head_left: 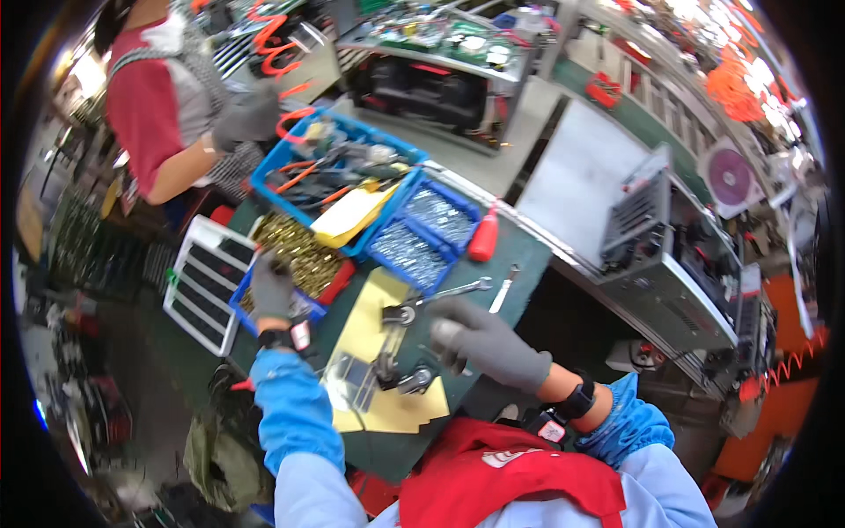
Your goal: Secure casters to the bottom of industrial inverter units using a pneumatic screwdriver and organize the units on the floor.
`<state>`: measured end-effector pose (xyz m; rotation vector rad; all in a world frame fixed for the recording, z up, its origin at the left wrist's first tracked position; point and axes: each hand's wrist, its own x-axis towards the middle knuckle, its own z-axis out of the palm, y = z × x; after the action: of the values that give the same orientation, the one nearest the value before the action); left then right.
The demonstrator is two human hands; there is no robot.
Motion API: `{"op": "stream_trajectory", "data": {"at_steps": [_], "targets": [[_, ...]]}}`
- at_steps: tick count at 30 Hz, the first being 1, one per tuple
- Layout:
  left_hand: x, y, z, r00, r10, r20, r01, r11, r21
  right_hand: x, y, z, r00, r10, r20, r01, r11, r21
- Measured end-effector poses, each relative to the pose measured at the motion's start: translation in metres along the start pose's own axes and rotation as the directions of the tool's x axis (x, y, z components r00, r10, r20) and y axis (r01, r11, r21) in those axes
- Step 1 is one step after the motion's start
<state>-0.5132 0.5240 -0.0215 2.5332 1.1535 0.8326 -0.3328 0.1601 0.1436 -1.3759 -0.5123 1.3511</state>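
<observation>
My left hand (271, 290), in a grey glove, reaches into a blue bin (239, 304) at the small brass-coloured fasteners (304, 251). Its fingertips blur into the pieces, so I cannot tell what they hold. My right hand (484, 341), also gloved in grey, hovers over the table's right part with its fingers curled; anything inside them is hidden. Between the hands, yellow sheets (387, 418) lie on the green table. On them are a small black-and-metal assembly (399, 315), a second one with a round metal end (414, 378), and a clear flat piece (349, 383).
Blue trays of silver fasteners (405, 251) and a blue crate (264, 180) of tools stand beyond. A red bottle (484, 236), a wrench (466, 288) and another metal tool (504, 289) lie rightward. A metal-cased unit (669, 286) stands right; a co-worker (163, 106) is far left.
</observation>
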Motion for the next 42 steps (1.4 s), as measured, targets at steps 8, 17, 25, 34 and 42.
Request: {"op": "stream_trajectory", "data": {"at_steps": [8, 17, 25, 34, 42], "targets": [[-0.023, 0.015, -0.010, 0.907, -0.210, 0.366, 0.419, 0.549, -0.723, -0.134, 0.097, -0.129, 0.839, 0.323, -0.438, -0.377, 0.925, -0.039], [-0.046, 0.141, 0.005, 0.827, 0.129, 0.547, 0.562, -0.156, -0.812, -0.378, 0.148, -0.232, 0.325, 0.271, -0.906, -0.061, 0.962, 0.266], [-0.145, 0.416, 0.003, 0.553, 0.098, 0.827, 0.829, -0.163, -0.535, -0.568, 0.129, -0.416, -0.297, -0.300, -0.907, -0.433, 0.888, -0.152], [-0.282, 0.619, 0.053, 0.160, 0.328, 0.931, 0.967, -0.243, -0.081, -0.694, 0.126, -0.676, -0.192, -0.223, -0.956, -0.695, 0.719, -0.028], [-0.338, 0.704, 0.050, 0.218, 0.207, 0.954, 0.976, -0.045, -0.214, -0.714, 0.121, -0.692, 0.108, 0.004, -0.994, -0.389, 0.920, -0.039]]}}
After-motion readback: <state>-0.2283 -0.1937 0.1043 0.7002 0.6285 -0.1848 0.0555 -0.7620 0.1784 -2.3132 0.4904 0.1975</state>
